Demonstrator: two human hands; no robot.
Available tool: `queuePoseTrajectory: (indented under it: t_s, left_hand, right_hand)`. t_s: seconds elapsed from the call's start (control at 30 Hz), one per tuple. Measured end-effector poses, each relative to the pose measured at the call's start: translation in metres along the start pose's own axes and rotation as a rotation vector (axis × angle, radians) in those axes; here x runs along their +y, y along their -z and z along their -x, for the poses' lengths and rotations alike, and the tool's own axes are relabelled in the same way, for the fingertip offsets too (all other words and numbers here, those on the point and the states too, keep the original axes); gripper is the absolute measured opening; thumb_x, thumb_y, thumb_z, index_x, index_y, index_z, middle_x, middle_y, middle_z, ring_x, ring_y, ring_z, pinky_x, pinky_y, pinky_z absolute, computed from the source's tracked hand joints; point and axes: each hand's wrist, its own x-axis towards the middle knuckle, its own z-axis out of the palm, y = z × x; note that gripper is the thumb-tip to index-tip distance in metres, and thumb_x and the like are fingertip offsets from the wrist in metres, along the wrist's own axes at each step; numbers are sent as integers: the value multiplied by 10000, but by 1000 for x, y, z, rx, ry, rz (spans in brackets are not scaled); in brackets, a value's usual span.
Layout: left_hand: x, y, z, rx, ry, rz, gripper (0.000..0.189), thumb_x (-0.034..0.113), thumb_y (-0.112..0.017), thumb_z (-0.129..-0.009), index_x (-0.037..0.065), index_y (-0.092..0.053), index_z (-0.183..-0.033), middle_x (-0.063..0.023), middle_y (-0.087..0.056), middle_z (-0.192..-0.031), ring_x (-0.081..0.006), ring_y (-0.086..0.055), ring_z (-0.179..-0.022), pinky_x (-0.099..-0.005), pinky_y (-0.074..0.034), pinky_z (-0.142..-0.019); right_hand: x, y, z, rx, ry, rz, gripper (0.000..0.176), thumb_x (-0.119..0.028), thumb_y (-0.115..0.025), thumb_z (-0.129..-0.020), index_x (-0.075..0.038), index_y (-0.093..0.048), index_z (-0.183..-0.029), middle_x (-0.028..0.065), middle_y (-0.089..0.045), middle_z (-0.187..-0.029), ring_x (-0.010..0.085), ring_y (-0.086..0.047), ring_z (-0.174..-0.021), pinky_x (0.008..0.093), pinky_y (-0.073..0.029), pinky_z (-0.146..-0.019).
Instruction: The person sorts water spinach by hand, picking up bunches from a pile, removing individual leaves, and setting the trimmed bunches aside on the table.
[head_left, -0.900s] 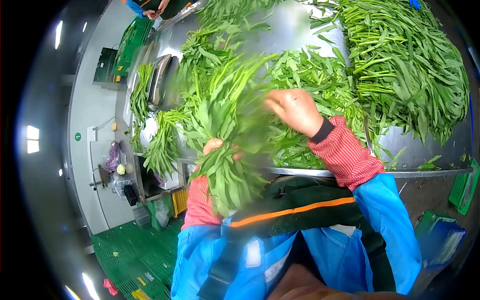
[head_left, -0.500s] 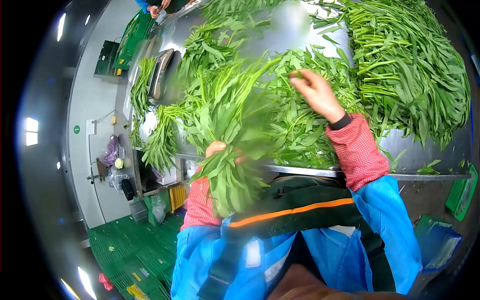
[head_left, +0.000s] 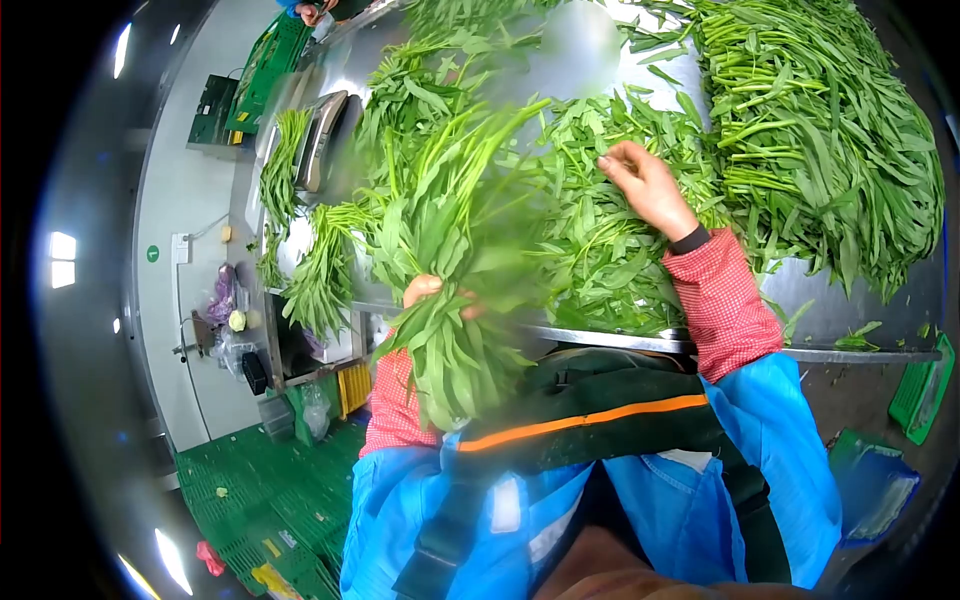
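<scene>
My left hand (head_left: 424, 291) is wrapped round a bunch of water spinach (head_left: 455, 215), partly hiding behind its leaves. The bunch is held upright in front of my body, pale stems up and leaves drooping below the grip. A blurred patch covers part of its right side. My right hand (head_left: 650, 190) is to the right of the bunch, above a loose pile of leaves and stems (head_left: 610, 260). Its fingers are bent, with thumb and fingertips close together; whatever may be between them is too small to make out.
A large stack of water spinach (head_left: 800, 140) lies on the right of the metal table (head_left: 850, 315). Smaller bunches (head_left: 325, 270) lie at the left near a scale (head_left: 322, 140). Green crates (head_left: 240, 490) cover the floor at lower left. Another person's hands (head_left: 312, 14) show at the top.
My right hand has moved slightly right and down, away from the bunch. My left hand, still gripping the bunch, has shifted a little left and up.
</scene>
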Motion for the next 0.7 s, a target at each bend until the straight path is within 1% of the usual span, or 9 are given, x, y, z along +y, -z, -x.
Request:
queuePoseTrajectory:
  t_s: [0.07,0.2,0.37,0.4,0.47,0.53,0.57,0.6,0.7]
  left_hand:
    - [-2,7,-6,-40,-36,64,301,251,-512,-807,11,-645,-930,-88,-637,-725,-210,-535,-631,-343,-467,-613]
    - [-4,6,-15,6,-2,-3,307,218,-501,-802,28,-623,-1010,-56,-609,-685,-177,-498,-573,-330,-434,-632]
    - [-1,-2,-9,66,-29,-48,354,248,-492,-808,4,-655,-1006,-140,-664,-772,-245,-579,-649,-371,-479,-679]
    - [3,-1,-4,125,-46,-82,370,261,-496,-807,-8,-672,-991,-175,-685,-828,-276,-618,-696,-391,-505,-709]
    - [16,15,1,156,14,-167,379,268,-518,-790,-33,-655,-976,-159,-674,-872,-300,-610,-748,-389,-507,-705]
    - [25,16,3,320,85,-246,402,283,-523,-783,-47,-651,-974,-166,-669,-866,-309,-601,-747,-385,-510,-675]
    - [22,37,-4,135,59,10,448,308,-533,-777,-69,-633,-998,-192,-660,-873,-320,-589,-761,-384,-518,-661]
    - [23,34,-8,114,92,-55,457,317,-537,-777,-66,-626,-1008,-194,-656,-882,-319,-585,-764,-379,-518,-666]
    - [24,0,-19,99,89,-424,438,258,-574,-767,-49,-599,-1078,-178,-648,-945,-283,-588,-819,-363,-509,-727]
  right_hand:
    - [-16,-5,-2,-57,-59,53,366,-325,-616,-901,-46,-540,-1124,84,-616,-1006,150,-604,-884,311,-492,-786]
    - [-44,-26,-3,49,316,522,388,-404,-550,-900,-56,-561,-1073,132,-605,-1020,272,-621,-933,385,-497,-758]
    - [2,-13,-26,304,74,263,263,-306,-499,-925,-76,-624,-954,151,-625,-772,331,-617,-708,415,-503,-674]
    - [-6,8,-23,192,-29,421,260,-314,-506,-922,-103,-632,-1005,157,-635,-830,321,-608,-724,417,-492,-671]
    - [14,15,-7,207,254,760,325,-385,-530,-909,-124,-630,-1076,166,-636,-881,319,-610,-769,433,-480,-688]
    - [-25,11,21,39,221,919,421,-457,-556,-879,-117,-618,-1121,166,-634,-911,327,-609,-835,449,-472,-736]
    - [-22,6,24,-62,209,861,554,-570,-529,-850,-95,-625,-1120,176,-639,-877,308,-617,-822,438,-475,-756]
    - [-35,1,24,-289,64,679,552,-535,-547,-866,-46,-616,-1114,181,-649,-980,321,-600,-977,422,-462,-851]
    - [19,-31,13,-603,-207,-380,794,-687,-364,-879,-4,-528,-1249,171,-615,-1149,280,-571,-1080,408,-425,-946]
